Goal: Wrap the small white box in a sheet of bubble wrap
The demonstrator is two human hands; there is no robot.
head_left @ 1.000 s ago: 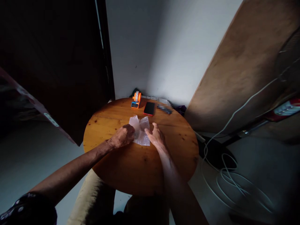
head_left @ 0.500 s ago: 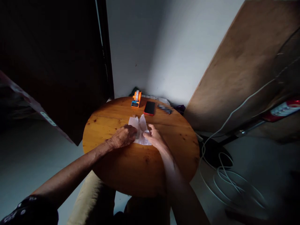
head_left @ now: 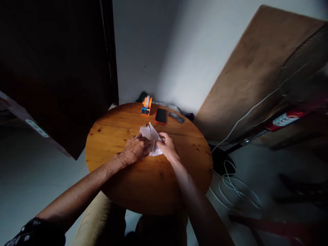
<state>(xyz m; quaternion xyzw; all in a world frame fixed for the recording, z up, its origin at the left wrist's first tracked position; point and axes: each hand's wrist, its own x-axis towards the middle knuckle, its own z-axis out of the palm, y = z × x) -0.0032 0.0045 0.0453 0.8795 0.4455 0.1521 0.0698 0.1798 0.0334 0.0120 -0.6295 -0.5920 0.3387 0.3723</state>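
Note:
A sheet of clear bubble wrap point(head_left: 155, 149) lies folded and crumpled near the middle of the round wooden table point(head_left: 110, 140). My left hand point(head_left: 136, 148) rests on its left side, fingers curled in and pressed onto the plastic. On the right, my right hand point(head_left: 168, 146) pinches the edge of the wrap between thumb and fingers. One pointed corner of the wrap stands up between the hands. Whatever may lie inside the folds is hidden.
Behind the wrap stand an orange and blue tape dispenser point(head_left: 146, 106), a red-edged phone point(head_left: 161, 116) and a pixelated dark item point(head_left: 176, 117). A wall closes off the back. White cable point(head_left: 230, 181) coils on the floor at right, beside a fan's base point(head_left: 222, 160).
My right hand has closed on the wrap's right part and folded it inward, so the sheet is narrower. My left hand stays on the wrap. The view has shifted slightly right.

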